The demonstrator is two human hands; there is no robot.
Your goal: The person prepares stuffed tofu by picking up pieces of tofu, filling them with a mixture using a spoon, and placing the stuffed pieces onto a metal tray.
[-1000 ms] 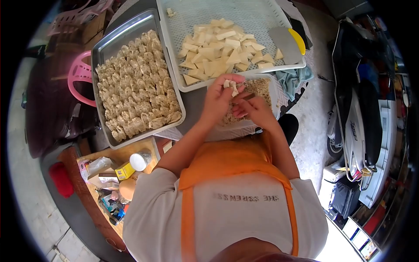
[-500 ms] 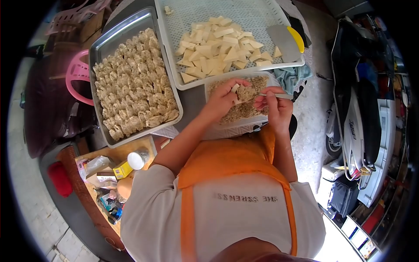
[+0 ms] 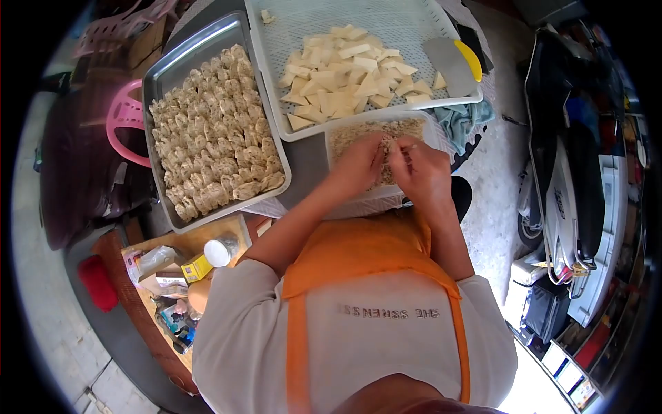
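My left hand [image 3: 358, 163] and my right hand [image 3: 422, 169] meet fingertip to fingertip over a clear plastic tub [image 3: 432, 127] of crumbly brown minced filling [image 3: 407, 126]. The left fingers are curled round a small piece that looks like filled tofu, mostly hidden by the hands. My right fingers are pinched close against it; whether they still hold the thin metal tool cannot be seen. Beyond the tub, a white perforated tray [image 3: 293, 133] carries a heap of pale cut tofu pieces [image 3: 345, 72], many triangular. To the left, a metal tray [image 3: 155, 79] bears packed rows of filling-covered pieces [image 3: 214, 131].
A scraper with a yellow handle [image 3: 469, 62] lies at the white tray's right side. A blue-green cloth [image 3: 460, 124] is bunched below it. At lower left, a wooden surface [image 3: 231, 231] holds a white-lidded jar [image 3: 216, 253] and a yellow box [image 3: 197, 268]. A pink chair [image 3: 123, 124] stands left.
My right hand has moved left and turned inward to meet the left hand. The thin metal tool it held has gone out of sight, and the filled piece is now largely covered.
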